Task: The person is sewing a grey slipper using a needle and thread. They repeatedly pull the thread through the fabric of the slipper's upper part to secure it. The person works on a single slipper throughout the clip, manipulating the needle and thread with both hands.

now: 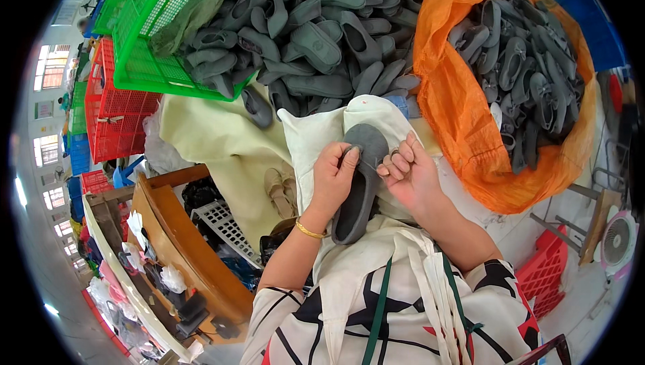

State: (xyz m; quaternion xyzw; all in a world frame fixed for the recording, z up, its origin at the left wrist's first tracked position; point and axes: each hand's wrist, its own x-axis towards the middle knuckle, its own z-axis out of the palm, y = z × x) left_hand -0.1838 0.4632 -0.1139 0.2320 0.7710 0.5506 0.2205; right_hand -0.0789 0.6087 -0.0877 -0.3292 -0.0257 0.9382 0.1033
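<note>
A dark grey slip-on shoe (355,212) lies on the cream cloth (319,133) over my lap, its toe pointing away from me. My left hand (332,178) is closed on the shoe's left side, with thumb and fingers at the front edge of the opening. Close to the shoe's right side, my right hand (410,170) has its fingers curled and pinched together. Whatever sits between those fingertips is too small to make out. A gold bracelet circles my left wrist.
Ahead lies a big heap of grey shoes (316,46), beside a green crate (158,62). An orange sack (457,130) full of grey shoes stands at the right. Left are a wooden bench (181,244) and a white plastic basket (228,230). A small fan (617,242) stands far right.
</note>
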